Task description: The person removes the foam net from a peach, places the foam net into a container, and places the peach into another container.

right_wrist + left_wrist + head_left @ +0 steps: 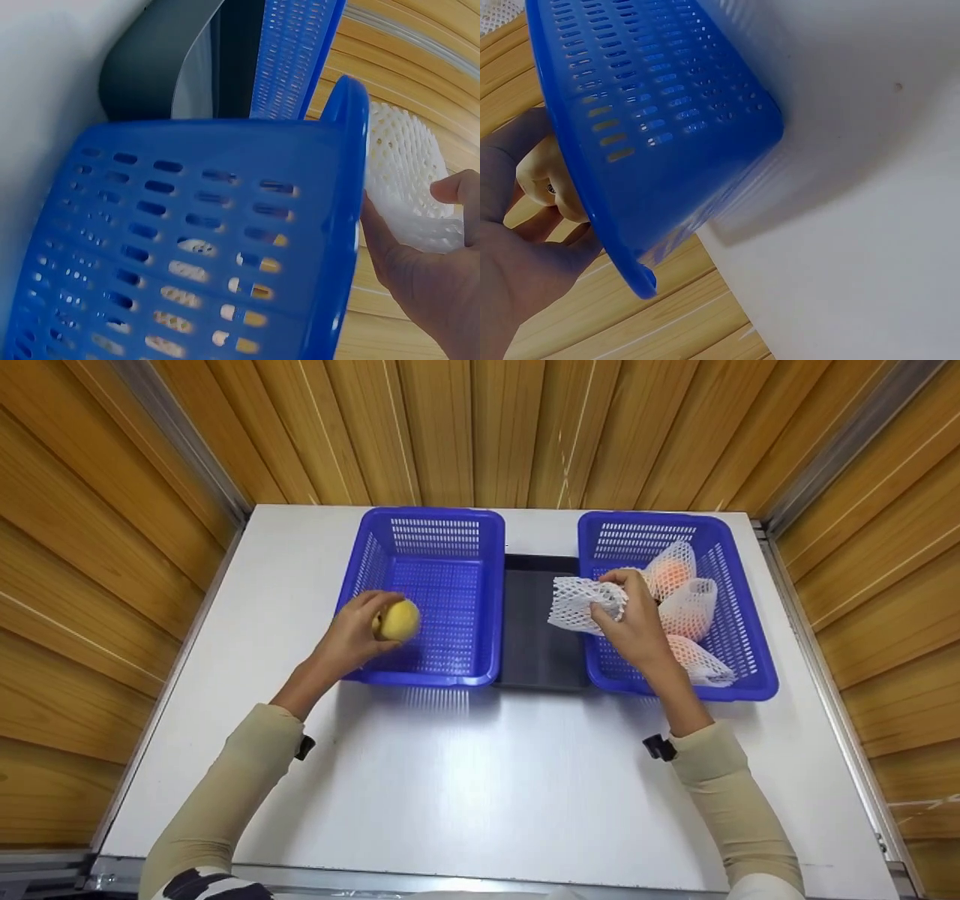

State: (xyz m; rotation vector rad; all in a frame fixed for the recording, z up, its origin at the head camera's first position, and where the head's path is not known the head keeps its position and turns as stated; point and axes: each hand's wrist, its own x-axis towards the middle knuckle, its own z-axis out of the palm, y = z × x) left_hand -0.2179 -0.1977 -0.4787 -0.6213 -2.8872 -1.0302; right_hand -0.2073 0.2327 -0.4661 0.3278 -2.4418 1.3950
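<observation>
Wood-grain panels point(510, 427) backed a white table point(450, 787), where the left hand point(355, 626) gripped a yellow fruit point(401, 621) over one blue basket point(496, 600) and the right hand point(637, 621) held a white foam net point(576, 604) near a second basket point(739, 694).

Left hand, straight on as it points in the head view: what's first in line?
Likely the left blue basket, at its rim near the far-right corner, with the held yellow fruit leading. Height is unclear; the left hand may pass over it.
</observation>
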